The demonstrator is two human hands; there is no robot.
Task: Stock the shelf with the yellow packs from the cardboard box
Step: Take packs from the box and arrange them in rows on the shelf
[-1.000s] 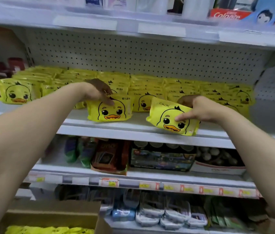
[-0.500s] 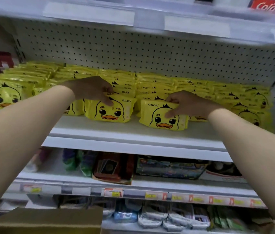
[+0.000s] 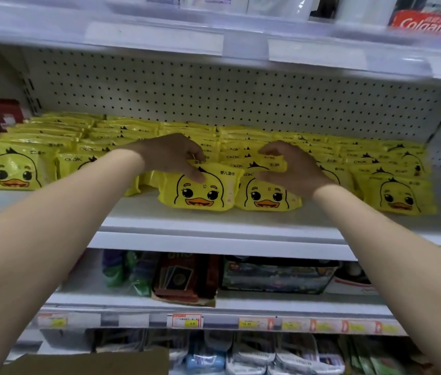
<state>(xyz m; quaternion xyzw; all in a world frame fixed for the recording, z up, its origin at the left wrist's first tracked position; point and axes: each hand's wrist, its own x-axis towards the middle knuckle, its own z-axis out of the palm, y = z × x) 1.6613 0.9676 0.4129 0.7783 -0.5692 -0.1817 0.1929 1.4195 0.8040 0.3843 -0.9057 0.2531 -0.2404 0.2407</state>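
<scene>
Rows of yellow duck-face packs [image 3: 13, 169] fill the white shelf [image 3: 214, 226] in front of the pegboard. My left hand [image 3: 170, 155] grips the top edge of a front yellow pack [image 3: 200, 193], thumb on its face and fingers over the top. My right hand [image 3: 295, 169] curls over the top of the neighbouring yellow pack [image 3: 268, 197], which stands touching the first on its right. Both packs stand upright at the front of the rows. A flap of the cardboard box [image 3: 92, 364] shows at the bottom edge; its contents are out of view.
A shelf above carries a Colgate box [image 3: 427, 23] and white bottles. The shelf below holds card packs [image 3: 181, 277] and a boxed toy set [image 3: 276, 277]. Price tags [image 3: 186, 320] line its rail. Dark red items [image 3: 5, 112] sit at the far left.
Both hands have pushed their packs back against the rows. The right pack went from tilted at the shelf edge to upright beside the left one. The view tilted upward.
</scene>
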